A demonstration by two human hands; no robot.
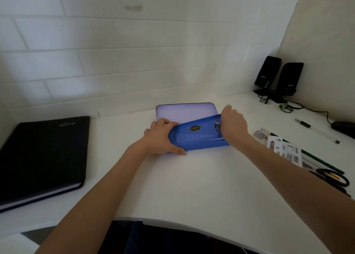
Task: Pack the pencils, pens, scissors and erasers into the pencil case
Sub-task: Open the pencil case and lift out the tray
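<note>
Head view: a person's left hand (pixel 160 137) grips the left end of a blue pencil case (pixel 197 136) lying mid-desk near the tiled wall, thumb along the front edge and fingers curled over the top, while the right hand (pixel 233 124) grasps its right end. The pale translucent half of the case (pixel 184 110) stands open behind the blue part. On the white desk (pixel 192 186) to the right lie two erasers (pixel 261 133), a clear pen (pixel 317 130), a green pencil (pixel 317 160), a printed packet (pixel 285 153) and black-handled scissors (pixel 333 178). A black notebook (pixel 43 157) rests at left; two black speakers (pixel 278 77) stand in the far corner.
</note>
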